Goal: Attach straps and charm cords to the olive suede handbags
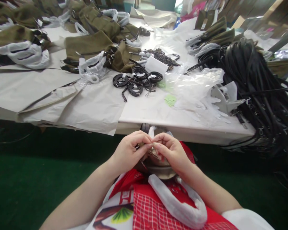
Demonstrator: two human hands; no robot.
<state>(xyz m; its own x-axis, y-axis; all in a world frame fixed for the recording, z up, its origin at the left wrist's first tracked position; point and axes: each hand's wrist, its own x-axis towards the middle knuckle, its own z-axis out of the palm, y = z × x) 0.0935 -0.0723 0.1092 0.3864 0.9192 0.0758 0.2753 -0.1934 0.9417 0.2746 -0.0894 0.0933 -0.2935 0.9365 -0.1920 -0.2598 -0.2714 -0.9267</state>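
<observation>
Both hands meet over the lap, just below the edge of the counter (pixel 144 111); the left hand (pixel 127 152) and the right hand (pixel 172 153) each narrow their grip to a fingertip pinch on a metal fitting (pixel 153 151) of the bag (pixel 162 171) resting on the knees; the fitting is tiny and mostly hidden, so it could slip free and drop onto the green floor (pixel 26 185); the bag's white-wrapped handle (pixel 177 204) hangs loose and could drag the bag off the lap.
</observation>
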